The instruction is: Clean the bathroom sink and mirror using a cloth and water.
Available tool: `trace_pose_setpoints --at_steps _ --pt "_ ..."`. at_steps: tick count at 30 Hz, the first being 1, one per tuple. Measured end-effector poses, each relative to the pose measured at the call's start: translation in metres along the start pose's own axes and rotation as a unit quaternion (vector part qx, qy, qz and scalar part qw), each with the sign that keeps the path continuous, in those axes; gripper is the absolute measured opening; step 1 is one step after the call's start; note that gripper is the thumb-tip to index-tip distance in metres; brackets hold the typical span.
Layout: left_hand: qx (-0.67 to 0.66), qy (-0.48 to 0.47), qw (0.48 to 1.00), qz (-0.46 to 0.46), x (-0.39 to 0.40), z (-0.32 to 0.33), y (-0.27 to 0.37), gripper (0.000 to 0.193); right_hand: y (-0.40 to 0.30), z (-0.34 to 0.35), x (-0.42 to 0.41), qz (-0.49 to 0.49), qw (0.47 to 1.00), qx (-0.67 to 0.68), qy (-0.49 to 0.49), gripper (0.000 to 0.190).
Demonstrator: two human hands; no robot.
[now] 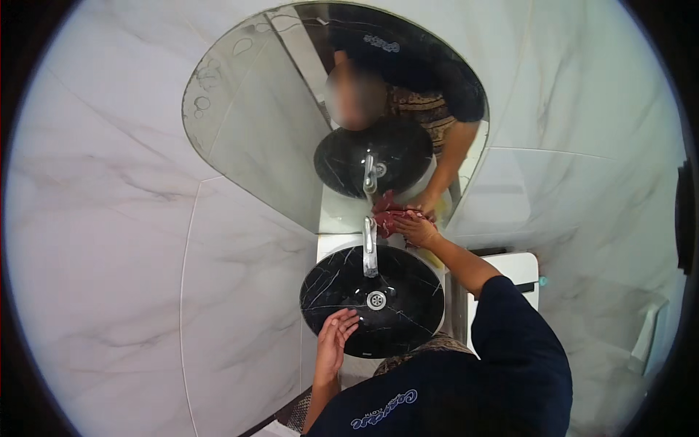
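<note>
My right hand point(418, 229) presses down on a bunched red cloth point(385, 224), at the counter's back edge where it meets the mirror. Part of the cloth is hidden under my palm and fingers. Just left of the cloth stands a chrome faucet point(370, 246), its base at the rear of an oval black sink point(415, 322) with white veins. Over the sink's front left rim hovers my left hand point(338, 336), empty, its fingers slightly bent and apart. A round metal drain point(376, 300) shows in the basin, and no running water is visible.
A large frameless mirror point(262, 109) rises behind the sink and reflects the person, faucet and cloth. Something yellow point(435, 259) lies on the counter below my right wrist. A white boxy fixture point(513, 267) stands to the right. Marble-patterned walls point(109, 218) enclose the space.
</note>
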State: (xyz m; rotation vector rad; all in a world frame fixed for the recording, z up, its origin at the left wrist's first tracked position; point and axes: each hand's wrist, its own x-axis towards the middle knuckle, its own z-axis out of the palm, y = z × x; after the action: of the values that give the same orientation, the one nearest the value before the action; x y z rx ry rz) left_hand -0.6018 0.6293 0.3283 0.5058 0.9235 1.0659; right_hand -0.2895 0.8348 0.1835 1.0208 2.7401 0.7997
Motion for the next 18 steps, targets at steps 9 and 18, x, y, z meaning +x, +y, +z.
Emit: trace_pose_setpoints --at_steps 9,18 --pt "-0.014 0.012 0.997 0.075 0.018 0.086 -0.05 0.033 0.112 -0.089 0.027 0.122 0.915 0.07 0.378 0.038" --pt "-0.01 0.003 0.991 0.135 0.011 0.136 -0.085 0.036 0.209 -0.312 0.084 0.274 0.817 0.06 0.504 0.053"
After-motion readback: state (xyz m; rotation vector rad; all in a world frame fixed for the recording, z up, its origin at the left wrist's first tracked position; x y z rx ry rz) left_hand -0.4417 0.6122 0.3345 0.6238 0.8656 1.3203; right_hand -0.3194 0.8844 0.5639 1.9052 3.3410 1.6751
